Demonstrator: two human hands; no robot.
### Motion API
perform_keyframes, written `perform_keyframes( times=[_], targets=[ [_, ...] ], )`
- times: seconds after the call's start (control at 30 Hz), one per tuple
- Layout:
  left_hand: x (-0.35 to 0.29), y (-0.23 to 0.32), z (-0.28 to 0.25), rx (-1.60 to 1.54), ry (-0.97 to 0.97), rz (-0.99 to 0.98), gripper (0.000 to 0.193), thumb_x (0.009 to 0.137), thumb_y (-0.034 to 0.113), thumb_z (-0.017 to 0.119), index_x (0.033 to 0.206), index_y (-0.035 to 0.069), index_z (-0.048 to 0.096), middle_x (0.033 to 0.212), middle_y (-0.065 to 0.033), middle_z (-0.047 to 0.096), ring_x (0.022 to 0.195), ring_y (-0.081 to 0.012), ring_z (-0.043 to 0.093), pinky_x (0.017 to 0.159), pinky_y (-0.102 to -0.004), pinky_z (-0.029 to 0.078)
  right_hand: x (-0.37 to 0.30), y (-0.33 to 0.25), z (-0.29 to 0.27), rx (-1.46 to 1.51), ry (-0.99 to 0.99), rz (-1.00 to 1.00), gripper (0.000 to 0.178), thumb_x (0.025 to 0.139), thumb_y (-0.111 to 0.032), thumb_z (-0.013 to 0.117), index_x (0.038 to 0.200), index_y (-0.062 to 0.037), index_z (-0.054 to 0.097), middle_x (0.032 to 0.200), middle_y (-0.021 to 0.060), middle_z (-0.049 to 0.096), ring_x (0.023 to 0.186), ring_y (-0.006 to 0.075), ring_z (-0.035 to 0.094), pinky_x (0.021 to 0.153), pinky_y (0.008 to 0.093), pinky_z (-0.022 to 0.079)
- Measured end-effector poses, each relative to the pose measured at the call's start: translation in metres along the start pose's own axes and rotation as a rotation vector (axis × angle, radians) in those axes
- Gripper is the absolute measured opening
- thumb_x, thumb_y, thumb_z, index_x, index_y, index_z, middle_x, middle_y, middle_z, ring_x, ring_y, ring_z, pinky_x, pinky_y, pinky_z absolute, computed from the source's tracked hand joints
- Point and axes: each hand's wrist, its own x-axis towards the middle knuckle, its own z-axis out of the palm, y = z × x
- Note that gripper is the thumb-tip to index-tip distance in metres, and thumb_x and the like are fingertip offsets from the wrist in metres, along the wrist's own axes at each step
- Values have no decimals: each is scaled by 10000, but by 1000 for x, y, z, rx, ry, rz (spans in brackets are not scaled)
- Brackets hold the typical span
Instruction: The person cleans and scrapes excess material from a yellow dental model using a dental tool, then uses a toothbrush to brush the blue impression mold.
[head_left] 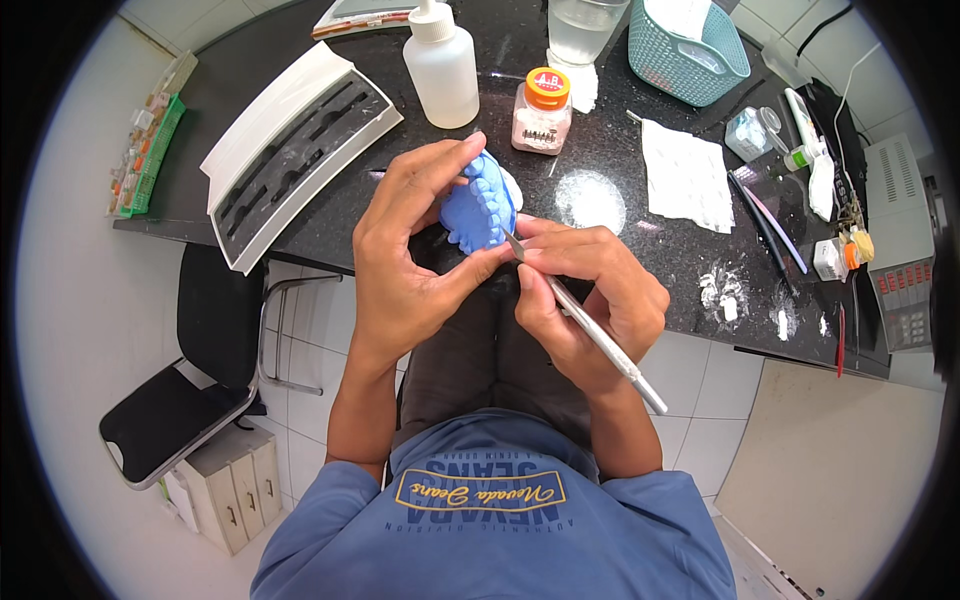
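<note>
A blue dental model (483, 205) with a row of teeth along its side is held up above my lap, close to the table's front edge. My left hand (410, 230) curls round it, fingertips at the top and thumb at the lower edge. In my right hand (600, 290) a silver craft knife (600, 340) is gripped like a pen, its blade tip at the model's lower right edge. The right fingertips rest close beside the model and the left thumb. Part of the model's left side is hidden behind my left fingers.
On the black table (640, 260) stand a white squeeze bottle (443, 75), an orange-capped jar (542, 120), a glass of liquid (583, 30) and a teal basket (690, 65). A white open case (300, 150) lies left; a white cloth (686, 175) lies right. A black chair (190, 370) stands lower left.
</note>
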Motion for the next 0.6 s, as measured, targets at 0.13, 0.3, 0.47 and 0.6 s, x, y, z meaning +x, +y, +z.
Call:
perform_keyframes(
  times=[0.13, 0.3, 0.47, 0.6],
  targets=[
    [0, 1, 0, 7, -4, 1, 754, 673, 99, 904, 1376, 95, 631, 1283, -116, 613, 1061, -201, 651, 871, -318, 588, 0, 0, -1, 0, -6, 4, 207, 684, 97, 771, 851, -1, 696, 811, 119, 732, 855, 270, 772, 692, 307, 608],
    [0, 1, 0, 8, -7, -1, 755, 673, 95, 903, 1377, 94, 631, 1281, -113, 614, 1059, -197, 651, 868, -317, 588, 0, 0, -1, 4, -11, 12, 206, 686, 92, 770, 853, -5, 697, 818, 126, 737, 855, 268, 772, 691, 307, 607],
    [0, 1, 1, 11, -2, -7, 748, 670, 89, 902, 1369, 97, 635, 1278, -110, 616, 1047, -194, 654, 861, -317, 591, 0, 0, -2, -2, -16, 12, 204, 684, 88, 769, 850, -5, 697, 825, 134, 741, 856, 272, 772, 690, 308, 607],
    [0, 1, 1, 15, 4, -9, 737, 666, 83, 900, 1356, 95, 639, 1275, -110, 619, 1035, -193, 659, 856, -317, 593, 1, -2, -2, -17, -14, 13, 193, 683, 87, 769, 836, -5, 695, 815, 130, 738, 858, 274, 772, 689, 309, 609]
  ],
)
